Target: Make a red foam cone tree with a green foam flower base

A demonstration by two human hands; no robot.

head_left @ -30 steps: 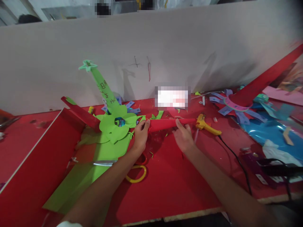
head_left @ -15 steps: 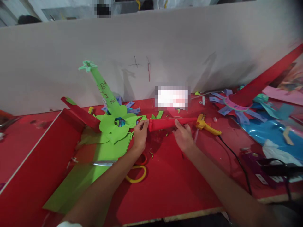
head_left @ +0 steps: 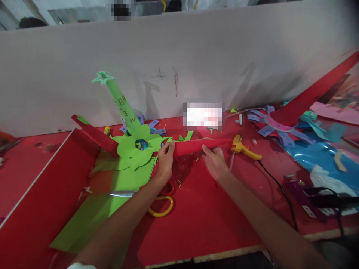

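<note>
A red rolled paper cone (head_left: 189, 147) lies crosswise between my hands, its narrow end pointing right toward the glue gun. My left hand (head_left: 166, 158) pinches its wide left end. Near its middle, my right hand (head_left: 215, 162) grips the lower edge between thumb and fingers. Just right of the cone's tip rests a yellow hot glue gun (head_left: 245, 150) with a black cord. Beside my left hand is a green paper flower (head_left: 140, 146) with a round hole in its centre. Scissors with a yellow and red handle (head_left: 162, 206) lie partly hidden under my left forearm.
Behind the flower leans a green paper tube (head_left: 123, 102) with writing and a star top. A large red cone (head_left: 314, 91) with purple strips stands right. Green sheets (head_left: 92, 224) and a red box-like panel (head_left: 53, 190) are left; a blue plastic sheet (head_left: 316, 157) lies right.
My right hand has slid slightly left along the red paper cone, and the cone has turned a little, showing a flatter upper edge. My left hand still pinches the wide end.
</note>
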